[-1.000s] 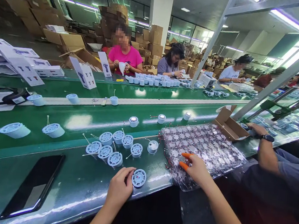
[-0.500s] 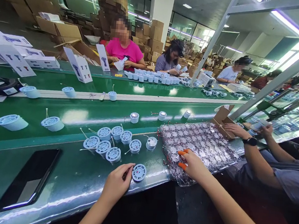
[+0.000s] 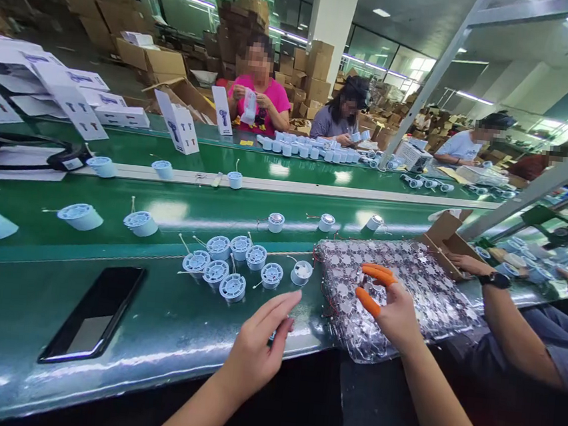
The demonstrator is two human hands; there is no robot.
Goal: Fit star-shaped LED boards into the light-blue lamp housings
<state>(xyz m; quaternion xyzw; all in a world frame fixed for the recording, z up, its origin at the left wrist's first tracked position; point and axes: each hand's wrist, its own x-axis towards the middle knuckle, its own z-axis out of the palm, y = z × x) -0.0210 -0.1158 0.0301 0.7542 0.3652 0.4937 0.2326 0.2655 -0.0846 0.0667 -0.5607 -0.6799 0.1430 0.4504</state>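
My left hand [image 3: 261, 345] is over the near edge of the bench, fingers stretched and thumb apart. A bit of light blue shows between thumb and fingers; the rest of that piece is hidden behind the hand. My right hand [image 3: 392, 310], orange covers on thumb and finger, is spread above a plastic-wrapped tray [image 3: 437, 295] of small silvery parts with thin wires. Its fingertips are apart, and I see nothing clearly held. A light blue round housing [image 3: 301, 273] with a pale wire stands between the hands, beside a cluster of slotted round housings [image 3: 215, 272].
A black phone [image 3: 94, 315] lies on the left of the bench. More housings [image 3: 80, 216] stand on the green belt [image 3: 190, 197]. A co-worker's hand [image 3: 470, 264] is at a cardboard box [image 3: 445, 238] on the right. Printed white boxes [image 3: 177, 122] stand across the belt.
My left hand has moved right, now covering the round housing it was beside. My right hand stays over the tray, fingers spread wider. The view has swung left, shifting things rightward.
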